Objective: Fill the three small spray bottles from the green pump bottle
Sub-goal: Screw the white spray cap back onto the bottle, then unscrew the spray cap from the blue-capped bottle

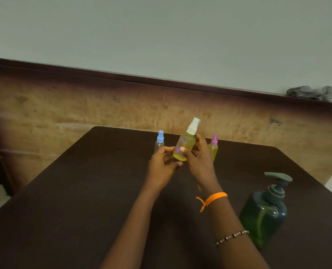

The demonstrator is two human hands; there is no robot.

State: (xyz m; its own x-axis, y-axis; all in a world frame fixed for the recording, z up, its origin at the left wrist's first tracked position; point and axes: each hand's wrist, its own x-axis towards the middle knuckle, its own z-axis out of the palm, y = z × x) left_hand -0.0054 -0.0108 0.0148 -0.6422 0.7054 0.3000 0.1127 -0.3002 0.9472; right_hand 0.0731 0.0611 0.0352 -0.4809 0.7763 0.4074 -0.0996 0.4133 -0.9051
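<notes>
My right hand (197,158) grips a small white-capped spray bottle (185,144) holding yellow liquid, tilted and lifted above the dark table (83,191). Just left of it, my left hand (164,162) has loosely curled fingers touching the bottle's lower side. A blue-capped spray bottle (160,141) stands behind my left hand and looks clear. Partly hidden behind my right hand stands a pink-capped spray bottle (213,147) with yellow liquid. The green pump bottle (264,212) stands at the near right of the table.
A brown wall panel (64,113) runs behind the table. A grey cloth (310,92) lies on the ledge at the far right. The table's right edge passes close to the pump bottle.
</notes>
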